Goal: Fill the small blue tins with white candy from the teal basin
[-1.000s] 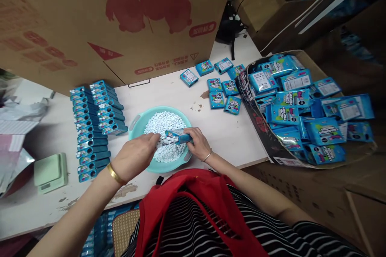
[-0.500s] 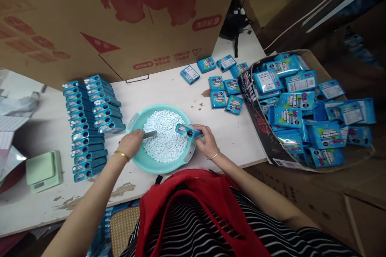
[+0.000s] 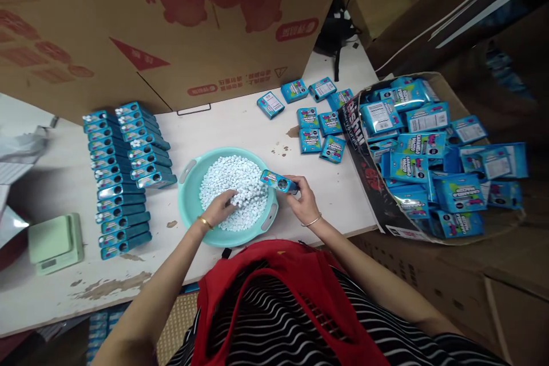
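My left hand (image 3: 219, 207) is over a round turquoise basin (image 3: 194, 223), its fingers closed on the handle of a metal scoop (image 3: 253, 199). Heaped white pellets hide most of the scoop. Under it, many small white candy pellets (image 3: 227, 174) cover the basin's floor. At the basin's right rim, my right hand (image 3: 302, 201) grips a small blue candy box (image 3: 278, 181). This box is tilted, and its end with a dark round hole faces up. The scoop's front lies just left of the box, apart from it.
Two rows of blue boxes (image 3: 124, 206) stand left of the basin, some topped with pellets. A pale green scale (image 3: 55, 243) sits farther left. Several blue boxes (image 3: 309, 141) lie behind at right. An open carton (image 3: 364, 166) piled with boxes stands right; a large carton (image 3: 214, 63) walls the back.
My left hand has moved right and the scoop, earlier with its metal visible among the pellets, now carries a heap of them. My right hand has shifted slightly right with the box.
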Action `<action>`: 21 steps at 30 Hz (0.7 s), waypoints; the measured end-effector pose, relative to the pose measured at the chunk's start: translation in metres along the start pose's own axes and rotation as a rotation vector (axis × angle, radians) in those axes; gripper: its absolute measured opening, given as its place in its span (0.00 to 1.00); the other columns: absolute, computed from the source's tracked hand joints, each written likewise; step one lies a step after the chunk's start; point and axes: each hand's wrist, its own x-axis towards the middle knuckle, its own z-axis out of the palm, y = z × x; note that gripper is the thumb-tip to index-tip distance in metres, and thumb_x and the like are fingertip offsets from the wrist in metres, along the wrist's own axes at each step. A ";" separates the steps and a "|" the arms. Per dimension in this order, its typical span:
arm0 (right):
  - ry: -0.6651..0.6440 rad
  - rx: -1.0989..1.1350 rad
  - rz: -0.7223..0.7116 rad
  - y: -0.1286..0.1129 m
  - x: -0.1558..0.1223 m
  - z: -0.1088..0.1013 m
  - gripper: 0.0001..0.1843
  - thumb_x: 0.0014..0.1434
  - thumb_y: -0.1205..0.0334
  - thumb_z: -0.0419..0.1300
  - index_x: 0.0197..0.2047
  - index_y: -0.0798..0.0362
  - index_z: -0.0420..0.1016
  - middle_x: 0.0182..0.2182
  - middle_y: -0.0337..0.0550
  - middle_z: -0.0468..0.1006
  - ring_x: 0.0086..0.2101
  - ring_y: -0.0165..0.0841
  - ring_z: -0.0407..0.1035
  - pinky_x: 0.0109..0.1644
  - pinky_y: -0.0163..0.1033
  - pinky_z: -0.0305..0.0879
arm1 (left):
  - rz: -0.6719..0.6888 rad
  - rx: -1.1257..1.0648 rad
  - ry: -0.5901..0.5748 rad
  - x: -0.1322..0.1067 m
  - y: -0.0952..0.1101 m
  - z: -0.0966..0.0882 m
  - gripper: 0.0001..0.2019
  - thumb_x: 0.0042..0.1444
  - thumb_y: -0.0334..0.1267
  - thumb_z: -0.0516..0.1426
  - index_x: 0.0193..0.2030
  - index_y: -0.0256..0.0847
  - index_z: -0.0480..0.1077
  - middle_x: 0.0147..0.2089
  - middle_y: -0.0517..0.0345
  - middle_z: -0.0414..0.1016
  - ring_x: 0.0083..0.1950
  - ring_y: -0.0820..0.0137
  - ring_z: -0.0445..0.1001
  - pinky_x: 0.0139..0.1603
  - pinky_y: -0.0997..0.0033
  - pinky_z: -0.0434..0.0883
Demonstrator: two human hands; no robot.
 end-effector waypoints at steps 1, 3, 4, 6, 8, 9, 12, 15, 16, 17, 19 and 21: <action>-0.001 -0.013 -0.010 0.000 0.000 0.000 0.18 0.53 0.68 0.57 0.48 0.47 0.65 0.48 0.46 0.73 0.50 0.41 0.68 0.55 0.51 0.64 | 0.026 -0.018 0.015 -0.008 0.005 -0.011 0.15 0.58 0.38 0.51 0.51 0.39 0.64 0.46 0.52 0.72 0.43 0.68 0.71 0.47 0.66 0.70; -0.006 -0.053 -0.052 -0.001 0.000 0.001 0.19 0.52 0.70 0.57 0.48 0.47 0.65 0.48 0.46 0.73 0.50 0.42 0.67 0.56 0.53 0.64 | 0.093 -0.033 0.052 -0.025 0.019 -0.036 0.14 0.60 0.41 0.51 0.51 0.39 0.64 0.46 0.52 0.72 0.44 0.68 0.70 0.47 0.66 0.69; -0.010 -0.076 -0.078 -0.002 0.000 0.003 0.19 0.52 0.70 0.56 0.48 0.47 0.66 0.48 0.47 0.73 0.50 0.43 0.66 0.56 0.53 0.63 | 0.124 -0.025 0.068 -0.033 0.028 -0.049 0.13 0.61 0.41 0.51 0.50 0.39 0.64 0.45 0.52 0.72 0.44 0.68 0.71 0.47 0.66 0.69; -0.031 -0.114 -0.132 -0.004 0.000 0.008 0.21 0.51 0.72 0.55 0.48 0.47 0.66 0.48 0.47 0.73 0.50 0.43 0.66 0.56 0.54 0.63 | 0.159 0.027 0.083 -0.045 0.047 -0.072 0.12 0.62 0.40 0.50 0.50 0.40 0.64 0.45 0.52 0.72 0.45 0.68 0.71 0.47 0.66 0.69; -0.067 -0.130 -0.172 -0.008 -0.001 0.015 0.23 0.50 0.74 0.54 0.48 0.47 0.66 0.48 0.47 0.73 0.51 0.44 0.65 0.57 0.54 0.63 | 0.175 0.105 0.073 -0.054 0.065 -0.090 0.12 0.62 0.39 0.50 0.50 0.39 0.64 0.46 0.51 0.73 0.45 0.68 0.72 0.46 0.66 0.70; -0.087 -0.131 -0.186 -0.011 -0.002 0.019 0.24 0.49 0.75 0.54 0.49 0.47 0.66 0.48 0.47 0.73 0.51 0.44 0.65 0.57 0.54 0.63 | 0.182 0.149 0.060 -0.056 0.074 -0.096 0.12 0.62 0.39 0.50 0.50 0.39 0.64 0.46 0.50 0.73 0.45 0.67 0.72 0.46 0.66 0.70; -0.136 -0.128 -0.215 -0.017 -0.004 0.030 0.25 0.48 0.77 0.52 0.49 0.48 0.67 0.49 0.47 0.72 0.51 0.44 0.64 0.58 0.54 0.63 | 0.174 0.316 -0.005 -0.058 0.097 -0.106 0.11 0.62 0.38 0.49 0.48 0.38 0.65 0.46 0.48 0.73 0.45 0.65 0.73 0.46 0.63 0.71; -0.154 -0.151 -0.244 -0.020 -0.005 0.037 0.25 0.48 0.77 0.52 0.49 0.49 0.67 0.49 0.47 0.72 0.51 0.44 0.64 0.57 0.54 0.64 | 0.083 0.557 -0.060 -0.059 0.122 -0.107 0.11 0.61 0.34 0.48 0.49 0.36 0.65 0.46 0.46 0.74 0.46 0.61 0.73 0.44 0.61 0.72; -0.153 -0.161 -0.258 -0.020 -0.006 0.039 0.25 0.48 0.77 0.52 0.49 0.49 0.66 0.49 0.48 0.73 0.51 0.43 0.64 0.56 0.54 0.64 | 0.054 0.641 -0.066 -0.059 0.132 -0.106 0.12 0.61 0.32 0.48 0.50 0.36 0.64 0.45 0.46 0.74 0.46 0.61 0.74 0.43 0.62 0.72; -0.150 -0.168 -0.274 -0.019 -0.006 0.041 0.24 0.48 0.77 0.52 0.48 0.50 0.66 0.48 0.48 0.73 0.50 0.43 0.64 0.56 0.54 0.65 | 0.032 0.720 -0.066 -0.059 0.142 -0.105 0.13 0.61 0.30 0.48 0.52 0.35 0.64 0.44 0.46 0.74 0.45 0.61 0.74 0.43 0.62 0.72; -0.148 -0.175 -0.299 -0.017 -0.007 0.044 0.24 0.48 0.77 0.52 0.48 0.51 0.66 0.48 0.49 0.73 0.50 0.43 0.64 0.55 0.53 0.65 | 0.010 0.843 -0.069 -0.061 0.162 -0.103 0.15 0.61 0.27 0.46 0.53 0.35 0.64 0.42 0.47 0.74 0.42 0.62 0.74 0.40 0.64 0.71; -0.152 -0.177 -0.308 -0.015 -0.008 0.045 0.24 0.49 0.77 0.51 0.48 0.51 0.65 0.48 0.49 0.73 0.51 0.42 0.64 0.55 0.53 0.66 | 0.007 0.909 -0.085 -0.063 0.178 -0.103 0.14 0.61 0.26 0.46 0.50 0.36 0.66 0.39 0.49 0.74 0.40 0.62 0.73 0.38 0.64 0.71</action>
